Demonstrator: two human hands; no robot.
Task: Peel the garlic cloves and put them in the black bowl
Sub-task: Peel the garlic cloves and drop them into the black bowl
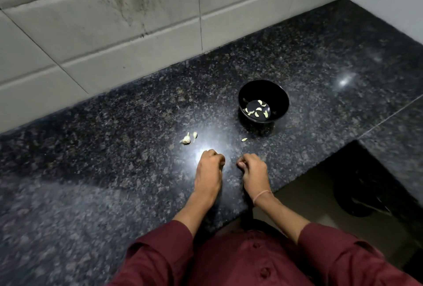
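Inside black bowl (263,89): seven peeled cloves (258,108); on counter (137,125): three pieces (186,140).

Speckled black granite counter (114,152) below stained white wall tiles (109,33).

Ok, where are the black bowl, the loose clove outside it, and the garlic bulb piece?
black bowl (263,89): head view, bare far inner wall.
loose clove (244,139): head view, its middle.
garlic bulb piece (186,140): head view, its rounded body.
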